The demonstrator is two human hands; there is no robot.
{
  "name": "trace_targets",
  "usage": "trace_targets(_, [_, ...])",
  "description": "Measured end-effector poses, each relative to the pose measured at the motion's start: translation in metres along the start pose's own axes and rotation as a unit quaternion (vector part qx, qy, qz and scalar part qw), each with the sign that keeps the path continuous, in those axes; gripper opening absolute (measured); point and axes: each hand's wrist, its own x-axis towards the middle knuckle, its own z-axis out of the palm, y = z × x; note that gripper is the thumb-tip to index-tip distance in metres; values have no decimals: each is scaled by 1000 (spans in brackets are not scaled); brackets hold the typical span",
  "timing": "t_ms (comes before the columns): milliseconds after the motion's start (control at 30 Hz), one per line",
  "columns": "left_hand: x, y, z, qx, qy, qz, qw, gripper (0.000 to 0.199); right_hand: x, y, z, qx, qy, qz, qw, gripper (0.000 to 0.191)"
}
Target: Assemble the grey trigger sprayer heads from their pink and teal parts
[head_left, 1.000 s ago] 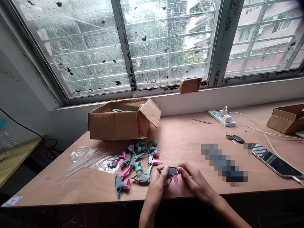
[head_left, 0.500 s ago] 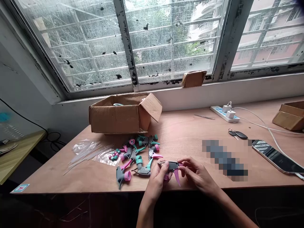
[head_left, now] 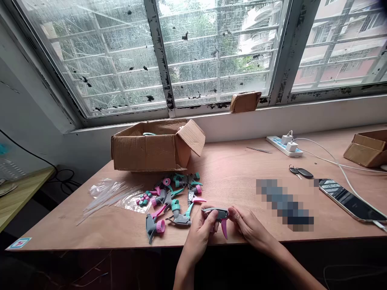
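Near the table's front edge, my left hand [head_left: 202, 228] is wrapped round the body of a grey trigger spray head [head_left: 218, 214] with a pink trigger lever pointing down. The thumb and fingers of my right hand [head_left: 248, 226] are pinched together at the nozzle end of the same spray head and hide that tip. Just left of my hands lies a grey spray head with a teal collar [head_left: 180, 217]. Another grey one with a pink collar [head_left: 155, 227] rests farther left by the edge. Several more pink and teal spray heads [head_left: 169, 195] are heaped behind them.
Clear bags with thin tubes [head_left: 105, 197] and small pink and teal caps [head_left: 144, 199] lie to the left. An open cardboard box [head_left: 143, 153] stands behind the heap. On the right are keys [head_left: 302, 172], a phone [head_left: 350, 199], a power strip [head_left: 282, 146] and a blurred-out object [head_left: 286, 205].
The right fingers have closed more tightly about the nozzle end, and less pink shows there. The spray head stays in my left hand. The whole view has shifted slightly.
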Motion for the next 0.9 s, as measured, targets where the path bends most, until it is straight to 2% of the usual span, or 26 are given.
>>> trace_targets(100, [2,1,2,2,33,-1,999,32,0,-3,1,-6,-3,-4,1000,51])
trace_targets(267, [4,8,6,-27,86,-33,995,40,0,-6,1,-12,2,-15,1000,37])
trace_targets(467, [4,8,4,-12,96,-45,994,43,-4,-12,-1,-60,0,-36,998,34])
trace_targets(600, [4,4,2,19,69,-22,997,39,-5,-14,-2,-73,-15,-20,997,51])
trace_targets(700, [4,3,2,18,52,-20,998,37,-4,-13,-2,-50,-34,-1,998,55])
trace_targets(900, [8,-1,3,-17,88,-38,995,41,-2,-12,-2,-29,-24,-5,999,41])
